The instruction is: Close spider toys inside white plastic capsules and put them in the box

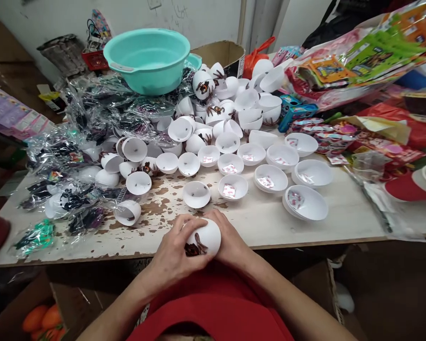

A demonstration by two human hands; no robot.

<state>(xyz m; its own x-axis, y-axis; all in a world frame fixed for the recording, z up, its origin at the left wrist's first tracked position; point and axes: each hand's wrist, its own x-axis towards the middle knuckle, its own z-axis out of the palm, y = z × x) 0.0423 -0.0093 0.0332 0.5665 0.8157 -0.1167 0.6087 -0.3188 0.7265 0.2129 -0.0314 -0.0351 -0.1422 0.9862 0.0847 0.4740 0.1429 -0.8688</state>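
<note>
Left hand (177, 248) and right hand (232, 241) both have their grip clamped round a white egg (210, 235), lower center. Counter (262, 229) is jammed: half shells (197, 195) just above, plastic packets (87, 220) hogging the left, teal basin (152, 73) upper left.

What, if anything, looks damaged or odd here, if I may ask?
The table looks damaged: its pale surface is worn into brown patches, mostly left of centre, while the right side looks far more even.
</note>
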